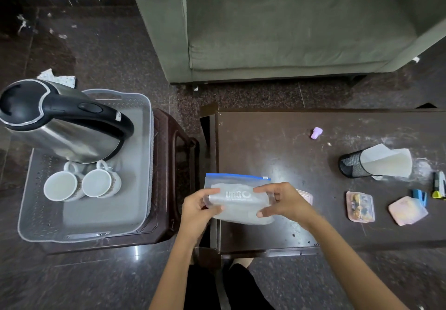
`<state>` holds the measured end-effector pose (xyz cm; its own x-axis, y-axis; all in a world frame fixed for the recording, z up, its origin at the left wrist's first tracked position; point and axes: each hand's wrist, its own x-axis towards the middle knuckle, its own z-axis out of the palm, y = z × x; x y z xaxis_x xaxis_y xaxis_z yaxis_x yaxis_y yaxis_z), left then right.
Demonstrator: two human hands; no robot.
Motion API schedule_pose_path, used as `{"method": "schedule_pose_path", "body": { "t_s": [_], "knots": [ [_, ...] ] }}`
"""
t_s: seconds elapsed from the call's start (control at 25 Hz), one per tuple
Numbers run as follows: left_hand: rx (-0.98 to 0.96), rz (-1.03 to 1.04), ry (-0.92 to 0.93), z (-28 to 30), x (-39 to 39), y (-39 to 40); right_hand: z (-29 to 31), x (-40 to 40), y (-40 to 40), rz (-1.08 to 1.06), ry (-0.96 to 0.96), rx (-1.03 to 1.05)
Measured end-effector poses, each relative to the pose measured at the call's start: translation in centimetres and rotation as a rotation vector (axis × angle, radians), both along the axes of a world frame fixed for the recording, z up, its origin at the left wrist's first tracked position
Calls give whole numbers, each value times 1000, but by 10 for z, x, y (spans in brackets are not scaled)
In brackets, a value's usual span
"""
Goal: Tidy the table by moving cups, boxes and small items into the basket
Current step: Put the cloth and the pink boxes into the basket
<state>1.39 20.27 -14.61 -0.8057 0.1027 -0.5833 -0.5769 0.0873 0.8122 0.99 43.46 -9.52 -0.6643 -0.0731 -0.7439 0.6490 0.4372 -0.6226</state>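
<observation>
Head view: zip bag (237, 190) lengthwise left-right.

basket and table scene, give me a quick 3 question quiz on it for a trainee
1. True or false: the kettle sits inside the basket.
2. How many cups are in the basket? A) one B) two C) four
3. What do the left hand and right hand hold between them?

Key
1. True; it leans at the basket's far end.
2. B; two white cups lie side by side in front of the kettle.
3. A clear zip bag with a blue seal strip, held over the table's near left corner, one hand at each end.
</observation>
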Motion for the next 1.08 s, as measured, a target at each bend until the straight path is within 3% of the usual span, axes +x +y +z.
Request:
{"method": "schedule_pose_path", "body": {
  "t_s": [0.16,0.32,0.52,0.68,0.8,0.88,0.96,1.08],
  "knots": [
    [-385,-250,162,9,-5,-1,-9,2,-14,18,133,183],
    [-547,-395,291,10,-10,-4,-23,4,-15,58,291,403],
    [-521,-432,407,14,-12,-11,-14,5,-15,301,451,550],
    [-454,-509,505,20,-16,-4,4,-8,-41,762,256,610],
    [-419,-451,533,30,-19,1,12,-23,-56,832,232,669],
    [-425,-309,507,38,-20,-4,20,-33,-63,728,252,693],
    [-431,-165,486,46,-22,-16,27,-45,-74,456,264,605],
    [-419,-12,438,57,-25,-44,45,-74,-112,-51,225,211]
  ]
}}
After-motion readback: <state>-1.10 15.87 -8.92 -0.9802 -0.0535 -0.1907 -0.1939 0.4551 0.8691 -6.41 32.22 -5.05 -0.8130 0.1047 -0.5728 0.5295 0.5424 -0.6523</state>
